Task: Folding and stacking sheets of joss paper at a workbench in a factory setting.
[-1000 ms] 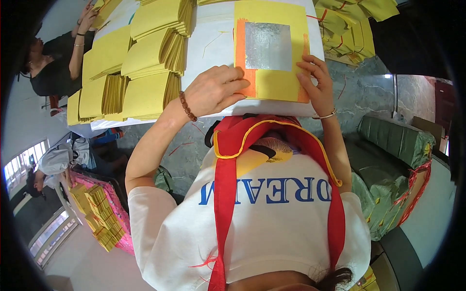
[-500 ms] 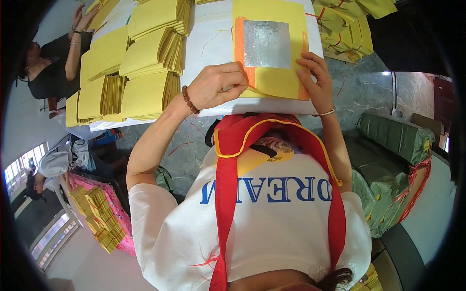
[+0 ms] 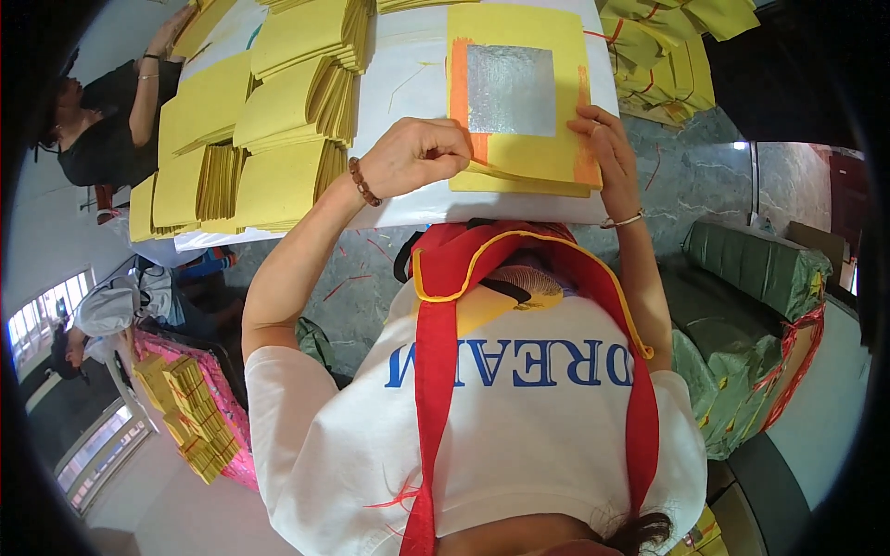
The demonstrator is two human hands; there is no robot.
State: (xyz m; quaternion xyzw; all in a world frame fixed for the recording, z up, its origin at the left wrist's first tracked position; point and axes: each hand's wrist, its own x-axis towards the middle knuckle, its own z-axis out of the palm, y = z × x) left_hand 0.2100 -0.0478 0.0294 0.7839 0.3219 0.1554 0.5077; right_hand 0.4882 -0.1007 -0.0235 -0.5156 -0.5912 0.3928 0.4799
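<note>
A stack of yellow paper sheets (image 3: pixel 533 153) lies on the white table (image 3: pixel 408 74) in front of me. The top sheet has a silver foil square (image 3: pixel 510 90) and orange strips on its sides. My left hand (image 3: pixel 417 156), with a brown bead bracelet on the wrist, is curled with fingertips pinched at the stack's near left edge. My right hand (image 3: pixel 607 141), with a thin bangle on the wrist, rests flat with fingers spread on the stack's right edge. A red strap with yellow trim hangs across my white shirt below.
Fanned piles of yellow sheets (image 3: pixel 278 120) fill the table's left side, with folded yellow paper (image 3: pixel 663 46) at the far right. A person in black (image 3: pixel 102 120) sits at the table's far left. Green-wrapped bundles (image 3: pixel 756 278) stand on the right, yellow bundles (image 3: pixel 185 417) on the floor at the left.
My left hand's fingers have drawn back off the orange strip and curled into a pinch at the stack's left edge. My right hand has stayed on the right edge.
</note>
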